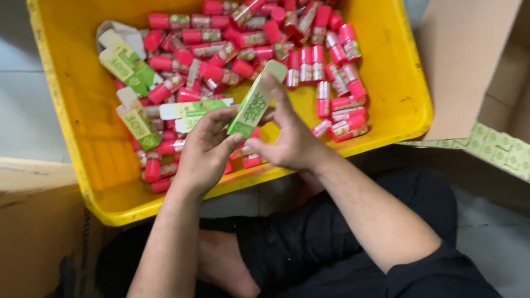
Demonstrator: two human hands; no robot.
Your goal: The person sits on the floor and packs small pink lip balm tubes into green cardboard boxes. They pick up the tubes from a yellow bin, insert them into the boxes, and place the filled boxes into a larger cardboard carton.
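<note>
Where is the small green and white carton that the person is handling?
In the head view, the carton is near the middle, held between the left hand and right hand above the yellow tub of small pink bottles.

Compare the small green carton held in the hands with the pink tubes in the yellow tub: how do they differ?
The carton is green and cream; the pink tubes are pink with a green band. The carton is flat-sided and boxy, the tubes round. The carton is held by both hands, left hand and right hand; the tubes lie loose in the tub.

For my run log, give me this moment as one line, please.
left hand: holds small green-and-white carton | right hand: on same carton | below: yellow tub of pink tubes, flat cartons
</note>
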